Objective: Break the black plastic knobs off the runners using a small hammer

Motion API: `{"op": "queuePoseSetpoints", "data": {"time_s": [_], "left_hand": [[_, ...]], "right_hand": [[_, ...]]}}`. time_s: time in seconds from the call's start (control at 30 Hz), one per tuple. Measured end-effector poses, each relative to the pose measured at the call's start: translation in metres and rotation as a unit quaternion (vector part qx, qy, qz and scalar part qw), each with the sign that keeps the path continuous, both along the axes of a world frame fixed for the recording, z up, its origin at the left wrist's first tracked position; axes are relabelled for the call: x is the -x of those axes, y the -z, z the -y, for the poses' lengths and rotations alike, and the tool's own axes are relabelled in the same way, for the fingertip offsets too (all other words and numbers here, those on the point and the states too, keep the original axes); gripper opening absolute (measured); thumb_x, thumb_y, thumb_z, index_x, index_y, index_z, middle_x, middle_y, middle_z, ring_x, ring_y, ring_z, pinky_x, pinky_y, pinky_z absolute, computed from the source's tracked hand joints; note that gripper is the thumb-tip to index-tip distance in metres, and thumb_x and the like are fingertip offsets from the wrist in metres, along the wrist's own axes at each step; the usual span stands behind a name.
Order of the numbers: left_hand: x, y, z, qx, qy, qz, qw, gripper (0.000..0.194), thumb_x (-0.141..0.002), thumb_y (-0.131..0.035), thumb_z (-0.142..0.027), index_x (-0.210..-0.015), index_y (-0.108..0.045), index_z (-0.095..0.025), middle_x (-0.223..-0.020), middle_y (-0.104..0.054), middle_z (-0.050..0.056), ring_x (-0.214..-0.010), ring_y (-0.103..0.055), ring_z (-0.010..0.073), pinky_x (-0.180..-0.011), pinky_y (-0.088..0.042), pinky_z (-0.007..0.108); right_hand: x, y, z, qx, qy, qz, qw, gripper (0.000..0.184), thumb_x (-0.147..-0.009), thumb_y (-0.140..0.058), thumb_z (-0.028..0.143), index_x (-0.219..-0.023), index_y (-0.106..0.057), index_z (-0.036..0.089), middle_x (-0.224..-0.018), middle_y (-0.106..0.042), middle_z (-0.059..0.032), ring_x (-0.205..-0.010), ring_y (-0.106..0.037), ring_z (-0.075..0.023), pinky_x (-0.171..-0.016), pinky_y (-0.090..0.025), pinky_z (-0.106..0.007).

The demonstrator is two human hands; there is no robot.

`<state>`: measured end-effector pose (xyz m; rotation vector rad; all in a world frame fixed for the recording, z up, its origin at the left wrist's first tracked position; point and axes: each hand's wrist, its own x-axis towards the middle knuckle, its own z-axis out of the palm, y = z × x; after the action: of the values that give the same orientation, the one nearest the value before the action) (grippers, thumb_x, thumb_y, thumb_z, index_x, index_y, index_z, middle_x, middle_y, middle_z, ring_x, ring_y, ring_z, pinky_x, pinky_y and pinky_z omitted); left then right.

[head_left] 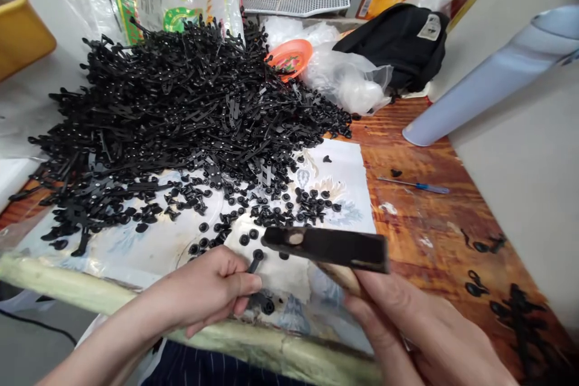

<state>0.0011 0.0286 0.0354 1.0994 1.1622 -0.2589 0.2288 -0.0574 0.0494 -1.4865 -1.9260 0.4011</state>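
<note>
Pinching the strip point(254, 264) in our left hand point(203, 291), we slant it away toward the hammer point(339, 248) our right hand point(420, 325) grips.

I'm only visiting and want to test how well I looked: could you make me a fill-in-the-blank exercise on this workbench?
1. The right hand holds a ____ by its wooden handle.
2. The big heap of small parts is ____ in colour.
3. The small screwdriver has a ____ handle.
4. The round dish beside the heap is ____.

Missing words: hammer; black; blue; orange.
</note>
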Motion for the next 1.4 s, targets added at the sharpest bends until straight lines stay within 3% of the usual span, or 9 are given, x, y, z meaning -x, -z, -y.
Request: {"op": "queuePoseSetpoints", "data": {"time_s": [0.17, 0.3, 0.57, 0.77, 0.97, 1.17, 1.4], "left_hand": [[0.006, 0.007, -0.002, -0.007, -0.001, 0.042, 0.999, 0.043, -0.084, -0.052, -0.055, -0.058, -0.051, -0.021, -0.029, -0.035, -0.011, -0.023, -0.020, 0.0043, -0.034, -0.015, 0.022], [0.010, 0.014, -0.002, 0.003, -0.015, 0.088, 0.996, 0.045, -0.085, -0.051, -0.058, -0.063, -0.055, -0.019, -0.029, -0.037, -0.011, -0.026, -0.019, 0.0040, -0.039, -0.016, 0.023], [0.019, 0.016, 0.002, 0.021, -0.046, 0.088, 0.995, 0.048, -0.082, -0.054, -0.062, -0.065, -0.059, -0.018, -0.030, -0.041, -0.010, -0.026, -0.020, 0.0035, -0.038, -0.012, 0.023], [0.015, 0.015, 0.002, 0.018, -0.036, 0.076, 0.996, 0.048, -0.082, -0.055, -0.063, -0.065, -0.057, -0.018, -0.030, -0.040, -0.011, -0.025, -0.020, 0.0026, -0.037, -0.009, 0.022], [0.010, 0.009, 0.000, 0.010, -0.017, 0.033, 0.999, 0.049, -0.082, -0.053, -0.064, -0.064, -0.056, -0.019, -0.029, -0.037, -0.011, -0.025, -0.017, 0.0025, -0.036, -0.007, 0.022], [0.006, 0.006, -0.001, 0.019, -0.009, 0.008, 1.000, 0.048, -0.082, -0.051, -0.063, -0.061, -0.055, -0.019, -0.026, -0.034, -0.012, -0.023, -0.016, 0.0024, -0.035, -0.007, 0.022], [-0.001, 0.000, -0.002, 0.005, 0.004, -0.007, 1.000, 0.045, -0.081, -0.051, -0.059, -0.056, -0.050, -0.021, -0.027, -0.035, -0.011, -0.021, -0.020, 0.0040, -0.029, -0.009, 0.020]], "right_hand": [[0.003, 0.009, 0.001, 0.049, 0.000, -0.064, 0.997, 0.051, -0.096, -0.046, 0.014, -0.144, -0.043, 0.031, -0.117, -0.071, -0.0047, -0.098, -0.071, -0.0202, -0.075, -0.060, -0.027], [0.002, 0.014, 0.001, 0.055, 0.014, -0.107, 0.993, 0.048, -0.094, -0.047, 0.012, -0.140, -0.048, 0.025, -0.122, -0.069, -0.0063, -0.104, -0.068, -0.0194, -0.081, -0.059, -0.028], [0.000, 0.014, 0.005, 0.058, 0.026, -0.108, 0.992, 0.048, -0.094, -0.047, 0.011, -0.140, -0.048, 0.025, -0.120, -0.070, -0.0072, -0.093, -0.071, -0.0190, -0.080, -0.059, -0.032], [0.002, 0.016, 0.007, 0.074, 0.021, -0.099, 0.992, 0.051, -0.095, -0.046, 0.013, -0.143, -0.043, 0.030, -0.115, -0.070, -0.0061, -0.086, -0.070, -0.0201, -0.076, -0.060, -0.037], [0.002, 0.016, 0.006, 0.097, 0.009, -0.104, 0.990, 0.047, -0.096, -0.043, 0.016, -0.142, -0.046, 0.027, -0.091, -0.072, -0.0044, -0.065, -0.066, -0.0167, -0.073, -0.059, -0.036], [-0.002, 0.014, 0.005, 0.130, -0.021, -0.022, 0.991, 0.049, -0.094, -0.038, 0.013, -0.141, -0.047, 0.024, -0.082, -0.069, -0.0046, -0.062, -0.065, -0.0182, -0.054, -0.056, -0.030], [-0.001, 0.001, 0.004, 0.050, -0.015, -0.030, 0.998, 0.047, -0.098, -0.038, 0.017, -0.144, -0.044, 0.027, -0.085, -0.071, -0.0054, -0.063, -0.068, -0.0175, -0.054, -0.057, -0.027]]}}
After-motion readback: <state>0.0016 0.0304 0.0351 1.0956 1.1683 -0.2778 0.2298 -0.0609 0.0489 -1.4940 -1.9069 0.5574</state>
